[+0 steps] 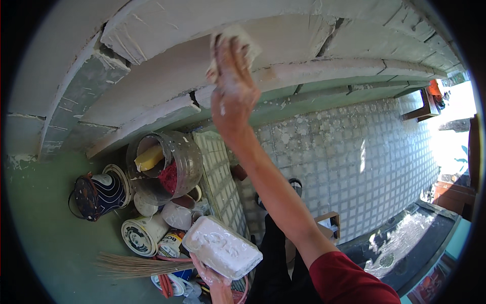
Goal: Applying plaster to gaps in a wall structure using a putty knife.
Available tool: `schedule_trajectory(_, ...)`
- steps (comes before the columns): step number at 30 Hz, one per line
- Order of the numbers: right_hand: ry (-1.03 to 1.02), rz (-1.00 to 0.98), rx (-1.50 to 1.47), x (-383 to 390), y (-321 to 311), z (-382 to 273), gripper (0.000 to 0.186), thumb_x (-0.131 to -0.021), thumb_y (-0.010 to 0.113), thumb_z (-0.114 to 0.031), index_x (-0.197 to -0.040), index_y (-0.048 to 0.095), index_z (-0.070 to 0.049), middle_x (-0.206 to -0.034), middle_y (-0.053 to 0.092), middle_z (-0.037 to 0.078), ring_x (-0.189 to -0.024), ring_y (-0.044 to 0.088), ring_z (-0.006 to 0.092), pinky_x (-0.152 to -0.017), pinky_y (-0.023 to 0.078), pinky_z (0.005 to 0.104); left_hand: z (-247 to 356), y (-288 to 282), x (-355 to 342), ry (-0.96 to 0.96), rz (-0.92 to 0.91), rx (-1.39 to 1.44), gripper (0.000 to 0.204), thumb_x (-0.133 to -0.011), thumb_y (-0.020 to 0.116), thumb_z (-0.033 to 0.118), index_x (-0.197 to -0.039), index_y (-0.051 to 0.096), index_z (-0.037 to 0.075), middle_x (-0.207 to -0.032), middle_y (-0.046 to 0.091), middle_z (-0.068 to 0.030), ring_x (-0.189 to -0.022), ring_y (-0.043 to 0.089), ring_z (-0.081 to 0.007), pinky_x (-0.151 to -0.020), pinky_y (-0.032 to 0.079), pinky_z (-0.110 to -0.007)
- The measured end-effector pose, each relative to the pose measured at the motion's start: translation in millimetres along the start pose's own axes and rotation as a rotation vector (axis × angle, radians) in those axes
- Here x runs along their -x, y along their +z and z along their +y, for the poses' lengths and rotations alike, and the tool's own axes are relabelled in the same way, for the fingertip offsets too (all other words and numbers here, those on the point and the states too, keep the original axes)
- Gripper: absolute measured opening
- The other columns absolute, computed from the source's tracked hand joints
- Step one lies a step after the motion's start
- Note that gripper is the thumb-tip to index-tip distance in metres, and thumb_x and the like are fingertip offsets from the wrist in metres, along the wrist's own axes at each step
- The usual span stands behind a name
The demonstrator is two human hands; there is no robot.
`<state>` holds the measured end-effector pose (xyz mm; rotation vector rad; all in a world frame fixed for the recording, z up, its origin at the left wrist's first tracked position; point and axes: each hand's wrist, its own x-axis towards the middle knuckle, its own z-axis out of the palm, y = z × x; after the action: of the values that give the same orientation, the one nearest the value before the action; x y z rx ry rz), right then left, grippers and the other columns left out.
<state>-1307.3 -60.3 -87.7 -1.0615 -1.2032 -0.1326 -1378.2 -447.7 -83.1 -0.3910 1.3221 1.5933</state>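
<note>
My right hand point(234, 99), smeared with white, reaches up to the wall point(167, 63). Its fingers press a pale, whitish pad point(248, 45) against the surface; whether that pad is cloth or sponge I cannot make out. Below, my left hand point(211, 276) grips the near edge of a white rectangular tub point(250, 268). White paste point(223, 245) fills the tub, its surface marked with small ridges and dents. The wall carries ledge-like bands with white smears and dark gaps at the joints.
Left of the tub stand a clear bucket point(190, 152) with a yellow sponge point(148, 158), a dark paint pail point(93, 197), a white pail point(142, 237) and a twig broom point(136, 266). A dark-topped table point(400, 248) and open cardboard box point(326, 223) are right, on tiled floor point(334, 147).
</note>
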Motion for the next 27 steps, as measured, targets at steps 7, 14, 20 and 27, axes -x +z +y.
schedule_trajectory(7,-0.148,-0.205,-0.007,-14.2,-61.5,53.9,0.046,-0.079,0.062,-0.002,-0.125,0.060,-0.002,-0.126,0.061,0.013,-0.124,0.052,0.0316,-0.106,0.040,0.0461,-0.2,4.7,2.1,-0.016,0.012,0.016,0.069,-0.091,0.043,0.059,-0.145,0.034,0.017,-0.147,0.037,-0.0090,-0.130,0.041,-0.0350,-0.106,0.035,-0.055)
schedule_trajectory(14,-0.329,-0.312,0.149,-55.8,-60.8,81.1,0.051,-0.075,0.063,-0.001,-0.124,0.064,-0.017,-0.127,0.061,0.008,-0.122,0.054,0.0310,-0.107,0.039,0.0461,-2.2,4.4,0.0,-0.072,0.045,0.086,0.064,-0.093,0.041,0.056,-0.145,0.035,0.018,-0.147,0.036,-0.0077,-0.131,0.040,-0.0341,-0.107,0.034,-0.054)
schedule_trajectory(20,-0.415,-0.551,0.258,-15.8,-86.6,104.5,0.046,-0.080,0.065,-0.011,-0.124,0.064,-0.025,-0.126,0.062,0.000,-0.118,0.058,0.0247,-0.105,0.042,0.0415,-1.7,9.3,4.7,-0.001,0.020,-0.046,0.069,-0.091,0.044,0.059,-0.145,0.035,0.017,-0.146,0.039,-0.0081,-0.130,0.041,-0.0342,-0.106,0.034,-0.054)
schedule_trajectory(27,-0.374,-0.247,0.105,-68.7,-70.4,87.8,0.056,-0.071,0.062,0.003,-0.123,0.064,-0.016,-0.124,0.063,0.007,-0.121,0.055,0.0322,-0.107,0.040,0.0469,-3.7,15.2,3.5,-0.042,0.026,0.017,0.070,-0.091,0.044,0.059,-0.144,0.035,0.015,-0.144,0.041,-0.0091,-0.128,0.043,-0.0349,-0.105,0.036,-0.054)
